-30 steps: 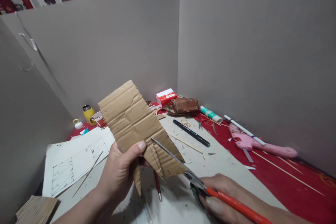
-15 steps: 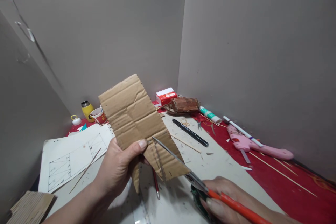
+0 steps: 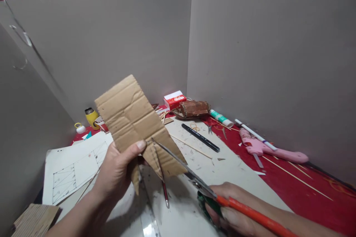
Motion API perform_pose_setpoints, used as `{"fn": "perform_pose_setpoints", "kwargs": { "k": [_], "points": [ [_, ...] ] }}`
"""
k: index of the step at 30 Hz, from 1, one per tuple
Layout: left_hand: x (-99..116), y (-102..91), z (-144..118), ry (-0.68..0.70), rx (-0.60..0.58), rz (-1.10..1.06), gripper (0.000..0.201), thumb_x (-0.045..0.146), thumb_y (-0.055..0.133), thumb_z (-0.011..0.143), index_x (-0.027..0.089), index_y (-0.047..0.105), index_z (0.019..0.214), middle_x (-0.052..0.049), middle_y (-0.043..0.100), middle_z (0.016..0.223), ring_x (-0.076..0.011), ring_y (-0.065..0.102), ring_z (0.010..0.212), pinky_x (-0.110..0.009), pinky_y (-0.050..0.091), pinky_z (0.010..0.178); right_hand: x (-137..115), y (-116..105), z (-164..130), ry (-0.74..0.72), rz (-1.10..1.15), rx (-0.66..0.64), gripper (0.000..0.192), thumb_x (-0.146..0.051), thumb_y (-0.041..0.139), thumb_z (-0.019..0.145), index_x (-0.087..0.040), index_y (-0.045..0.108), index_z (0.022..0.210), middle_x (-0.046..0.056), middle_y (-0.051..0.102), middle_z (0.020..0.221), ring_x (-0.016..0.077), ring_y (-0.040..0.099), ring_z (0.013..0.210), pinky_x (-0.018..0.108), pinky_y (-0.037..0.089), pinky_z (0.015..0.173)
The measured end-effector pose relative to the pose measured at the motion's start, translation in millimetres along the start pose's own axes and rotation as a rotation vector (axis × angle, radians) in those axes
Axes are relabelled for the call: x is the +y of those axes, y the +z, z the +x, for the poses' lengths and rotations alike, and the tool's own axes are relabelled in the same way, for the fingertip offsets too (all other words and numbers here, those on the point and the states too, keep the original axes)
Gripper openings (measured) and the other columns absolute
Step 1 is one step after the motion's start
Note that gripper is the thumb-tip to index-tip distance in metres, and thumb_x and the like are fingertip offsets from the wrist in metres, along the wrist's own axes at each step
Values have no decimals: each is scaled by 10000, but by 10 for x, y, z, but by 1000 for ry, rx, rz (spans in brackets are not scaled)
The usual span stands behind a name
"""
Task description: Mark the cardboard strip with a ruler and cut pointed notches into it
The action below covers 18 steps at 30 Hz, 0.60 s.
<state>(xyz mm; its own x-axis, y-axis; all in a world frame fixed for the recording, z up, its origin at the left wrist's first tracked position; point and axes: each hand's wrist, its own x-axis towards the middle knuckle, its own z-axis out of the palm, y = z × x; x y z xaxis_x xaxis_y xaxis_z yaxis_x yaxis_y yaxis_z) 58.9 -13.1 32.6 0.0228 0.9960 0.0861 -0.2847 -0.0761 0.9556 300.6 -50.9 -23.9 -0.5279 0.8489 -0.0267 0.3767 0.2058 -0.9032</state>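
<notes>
while the left hand (image 3: 118,170) pinches a corrugated cardboard piece (image 3: 133,122) upright above the table's near edge, the right hand (image 3: 230,211) grips orange-handled scissors (image 3: 194,181), blades parted around the cardboard's lower edge. a black marker (image 3: 200,137) and pink glue gun (image 3: 267,150) lie toward the table's far right corner.

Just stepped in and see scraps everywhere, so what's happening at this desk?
A person is cutting corrugated cardboard. The left hand holds the piece up above the table, thumb pressed on its front. The right hand works orange-handled scissors, blades open, slicing into the lower edge. A pink glue gun and black marker lie beyond.
</notes>
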Motion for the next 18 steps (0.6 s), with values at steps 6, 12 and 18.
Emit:
{"fn": "perform_pose_setpoints", "kwargs": {
  "k": [6,12,18],
  "points": [
    [146,-88,137,128,182,-65,510,193,822,698,193,660,1181,-13,754,855,-139,688,608,-183,552,503,28,-183,18,-46,-260,-51,514,-683,462,856,-223,608,680,28,618,681,186,556,619,257,454,569],
    [97,-104,163,93,164,-117,426,196,795,732,175,685,1144,-37,771,904,-181,729,701,-239,610,606,66,-224,134,81,-712,36,293,-444,584,868,-197,626,716,89,701,723,245,637,631,304,424,554],
    [8,-21,114,48,153,-112,441,170,809,705,184,691,1129,-23,774,905,-169,728,699,-198,593,559,259,-250,208,7,-943,135,203,-363,561,914,-185,624,840,115,710,825,300,691,738,341,425,597]
  ]
}}
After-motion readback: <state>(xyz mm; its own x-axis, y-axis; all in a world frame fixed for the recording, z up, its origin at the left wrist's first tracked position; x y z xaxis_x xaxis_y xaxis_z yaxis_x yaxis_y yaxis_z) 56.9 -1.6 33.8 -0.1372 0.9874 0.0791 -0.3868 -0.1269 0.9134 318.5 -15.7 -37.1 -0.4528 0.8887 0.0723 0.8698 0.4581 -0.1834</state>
